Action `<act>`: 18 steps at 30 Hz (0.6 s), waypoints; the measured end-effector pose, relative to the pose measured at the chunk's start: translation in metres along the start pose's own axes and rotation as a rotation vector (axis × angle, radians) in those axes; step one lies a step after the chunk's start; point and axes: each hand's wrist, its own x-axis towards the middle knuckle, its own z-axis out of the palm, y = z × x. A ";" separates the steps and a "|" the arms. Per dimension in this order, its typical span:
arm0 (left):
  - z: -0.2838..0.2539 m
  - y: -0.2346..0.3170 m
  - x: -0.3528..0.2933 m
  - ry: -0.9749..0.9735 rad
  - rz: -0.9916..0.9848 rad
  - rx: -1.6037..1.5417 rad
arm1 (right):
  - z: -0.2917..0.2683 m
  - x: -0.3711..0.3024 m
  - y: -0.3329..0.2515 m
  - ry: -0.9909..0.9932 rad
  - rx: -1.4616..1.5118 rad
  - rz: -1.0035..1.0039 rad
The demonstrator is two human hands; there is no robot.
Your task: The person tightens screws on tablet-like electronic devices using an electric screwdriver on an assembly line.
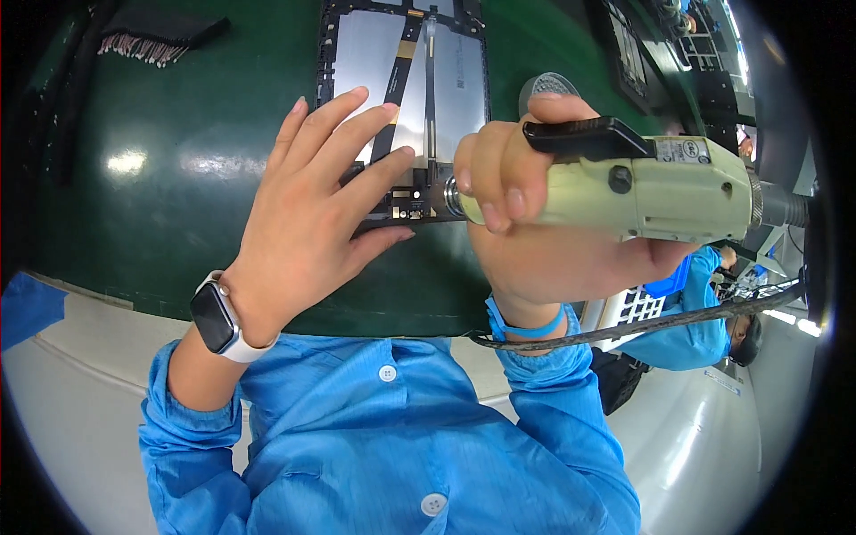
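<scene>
An opened tablet-like device (461,107) with a silvery inner plate and black frame lies at the table's middle. A dark flat ribbon cable (403,71) runs slantwise over the plate. My left hand (308,209) rests over the device's near left part, fingers spread, holding nothing. My right hand (513,169) is wrapped round an electric screwdriver (660,201) with a pale yellow-green body and black lever. The screwdriver's nose points down at the device's near right corner; its bit tip is hidden from me.
Behind my right hand stands a small round dish (553,84) of tiny parts. A black bundle with fringed ends (160,40) lies far left on the green table (178,214). Another dark device (629,49) is far right. The screwdriver's cord (624,333) crosses my right wrist. A co-worker in blue (682,339) is at right.
</scene>
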 end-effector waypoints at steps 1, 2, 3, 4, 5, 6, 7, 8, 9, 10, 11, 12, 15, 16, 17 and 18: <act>0.000 0.001 0.000 0.004 -0.003 -0.009 | -0.001 0.000 0.000 -0.007 -0.009 -0.001; 0.000 0.001 0.000 0.003 -0.004 -0.014 | -0.001 0.000 0.000 -0.014 -0.018 -0.002; 0.000 0.001 0.001 0.001 -0.004 -0.019 | -0.002 0.000 0.001 -0.015 -0.024 0.005; 0.000 0.001 0.001 0.005 -0.008 -0.024 | -0.002 -0.001 0.002 -0.011 -0.031 0.003; -0.001 0.001 0.000 0.008 -0.022 -0.027 | -0.001 0.000 0.003 -0.007 -0.038 0.001; -0.002 0.001 0.000 0.012 -0.037 -0.030 | 0.000 0.000 0.004 -0.009 -0.041 0.007; -0.001 0.002 0.001 0.011 -0.037 -0.033 | 0.000 0.001 0.002 0.002 -0.037 0.006; 0.000 0.002 0.002 0.011 -0.034 -0.032 | 0.000 0.001 0.001 0.014 -0.033 0.004; 0.001 0.002 0.003 0.011 -0.031 -0.030 | 0.000 0.001 0.001 0.016 -0.034 0.005; 0.000 0.002 0.003 0.014 -0.033 -0.033 | 0.001 0.002 0.002 0.006 -0.064 -0.011; 0.000 0.002 0.003 0.011 -0.032 -0.039 | 0.002 0.002 0.003 -0.003 -0.094 -0.028; -0.001 0.001 0.003 0.009 -0.031 -0.044 | 0.004 0.002 0.003 -0.004 -0.097 -0.025; -0.001 0.000 0.002 0.008 -0.030 -0.043 | 0.005 0.003 0.004 0.030 -0.099 -0.021; 0.000 0.000 0.002 0.012 -0.033 -0.044 | 0.005 0.004 0.005 0.010 -0.099 -0.025; 0.000 -0.001 0.001 0.014 -0.032 -0.051 | 0.004 0.004 0.005 -0.009 -0.098 -0.029; 0.000 -0.001 0.001 0.016 -0.030 -0.059 | 0.004 0.005 0.004 -0.012 -0.099 -0.025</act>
